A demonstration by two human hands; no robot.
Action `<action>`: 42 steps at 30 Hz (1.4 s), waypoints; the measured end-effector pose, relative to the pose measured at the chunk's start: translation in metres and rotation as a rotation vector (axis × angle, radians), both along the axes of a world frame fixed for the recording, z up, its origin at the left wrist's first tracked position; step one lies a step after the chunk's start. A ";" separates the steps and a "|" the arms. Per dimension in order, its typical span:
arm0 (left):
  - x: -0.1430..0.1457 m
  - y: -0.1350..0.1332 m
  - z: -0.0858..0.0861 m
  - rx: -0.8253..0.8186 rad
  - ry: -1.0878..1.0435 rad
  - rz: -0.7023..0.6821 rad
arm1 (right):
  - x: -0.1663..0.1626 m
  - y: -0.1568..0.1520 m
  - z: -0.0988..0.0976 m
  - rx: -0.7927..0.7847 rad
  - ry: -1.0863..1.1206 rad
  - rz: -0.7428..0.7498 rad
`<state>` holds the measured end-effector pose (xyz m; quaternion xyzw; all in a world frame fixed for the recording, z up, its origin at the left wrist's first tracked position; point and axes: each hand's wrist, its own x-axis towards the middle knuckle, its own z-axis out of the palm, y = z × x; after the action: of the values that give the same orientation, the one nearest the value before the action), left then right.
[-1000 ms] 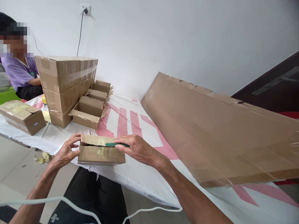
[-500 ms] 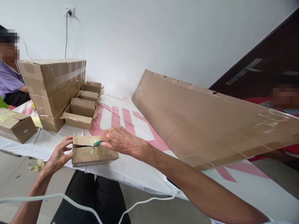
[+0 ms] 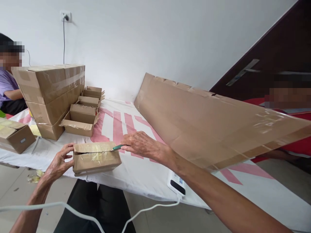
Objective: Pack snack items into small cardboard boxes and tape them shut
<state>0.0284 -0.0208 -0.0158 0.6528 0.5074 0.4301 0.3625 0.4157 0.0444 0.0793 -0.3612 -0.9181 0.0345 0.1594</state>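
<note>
A small taped cardboard box (image 3: 97, 163) lies near the front edge of the cloth-covered table. My left hand (image 3: 59, 163) grips its left end, fingers on the upper side and thumb lower down. A slit runs along the seam between the top flaps, widest at the left. My right hand (image 3: 141, 144) is closed around a green-handled box cutter (image 3: 117, 147), at the right end of that seam. The cutter's blade is too small to make out.
Stacked taped boxes (image 3: 51, 97) and several open boxes (image 3: 80, 121) stand behind on the left. Another box (image 3: 18, 137) sits far left. A large cardboard sheet (image 3: 206, 126) leans on the right. A white device (image 3: 176, 184) with a cable lies at the front edge. Two people sit nearby.
My right hand has drawn the box cutter rightward along the seam, and the slit now reaches farther right. My left hand still holds the box. The view has shifted slightly.
</note>
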 end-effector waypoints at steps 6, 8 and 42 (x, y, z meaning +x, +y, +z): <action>0.002 0.001 0.003 -0.017 -0.007 -0.013 | 0.017 0.006 -0.013 -0.086 0.120 -0.096; 0.003 0.001 0.004 -0.014 0.000 -0.017 | 0.020 0.006 -0.015 -0.103 0.112 -0.080; -0.011 0.012 0.015 -0.077 0.230 -0.160 | 0.025 -0.004 -0.210 -0.078 0.514 -0.486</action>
<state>0.0174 -0.0084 -0.0012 0.7217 0.5082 0.3025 0.3597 0.4405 0.0403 -0.1303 -0.5545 -0.7332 0.1202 0.3748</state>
